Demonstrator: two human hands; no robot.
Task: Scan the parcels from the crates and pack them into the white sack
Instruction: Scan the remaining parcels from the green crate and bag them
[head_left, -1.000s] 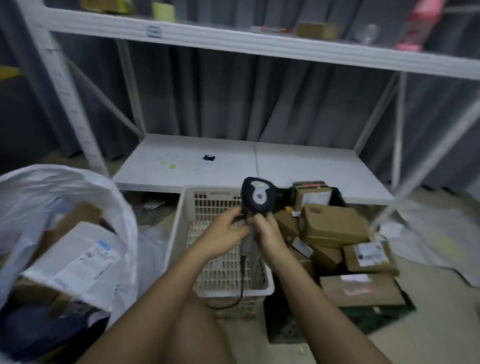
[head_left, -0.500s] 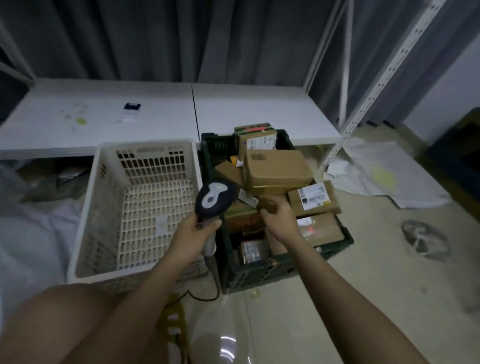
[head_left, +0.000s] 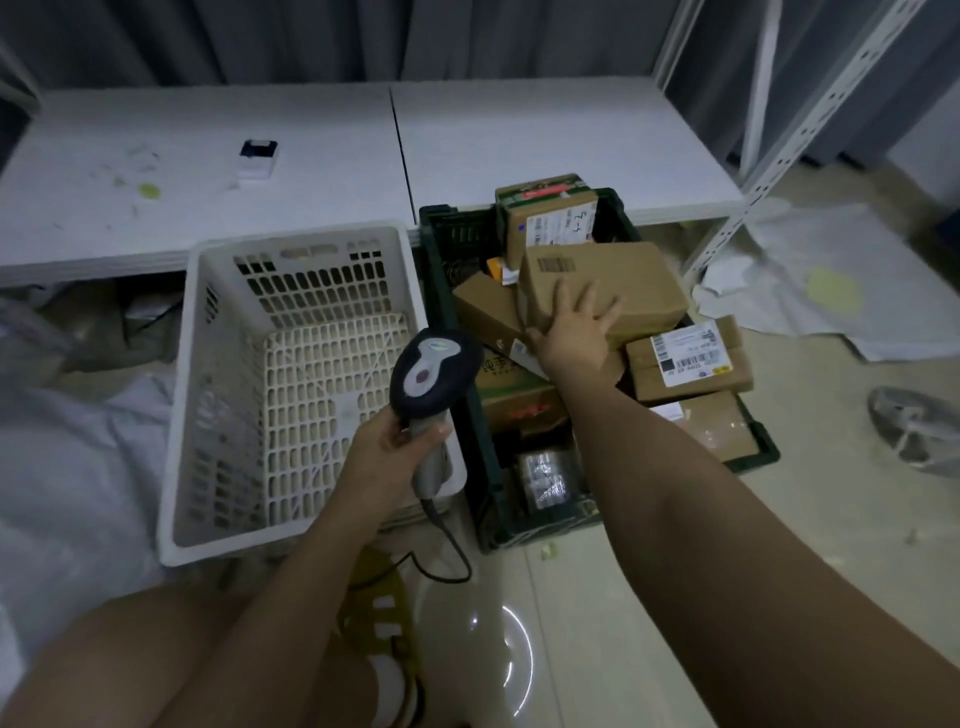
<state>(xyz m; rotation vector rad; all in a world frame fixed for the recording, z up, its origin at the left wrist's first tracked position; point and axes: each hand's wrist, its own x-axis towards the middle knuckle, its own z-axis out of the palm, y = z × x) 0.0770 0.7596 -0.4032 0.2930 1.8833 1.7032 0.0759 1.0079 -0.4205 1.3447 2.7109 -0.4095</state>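
A small black-and-white device (head_left: 256, 158) lies on the low white shelf (head_left: 545, 150), gray curtain (head_left: 311, 36) behind

Left hand (head_left: 387, 441) grips scanner (head_left: 434, 376); right hand (head_left: 574, 332) flat on brown parcel (head_left: 623, 280) in dark crate (head_left: 519, 530).

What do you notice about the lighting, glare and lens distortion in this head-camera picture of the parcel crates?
Head view: dim, bluish room light, so the dark crate loses detail inside; a bright curved glare shines on the glossy floor near the bottom; the wide-angle lens bows the shelf post and stretches the forearms; the scanner and the label on a parcel are fairly sharp, edges slightly soft.
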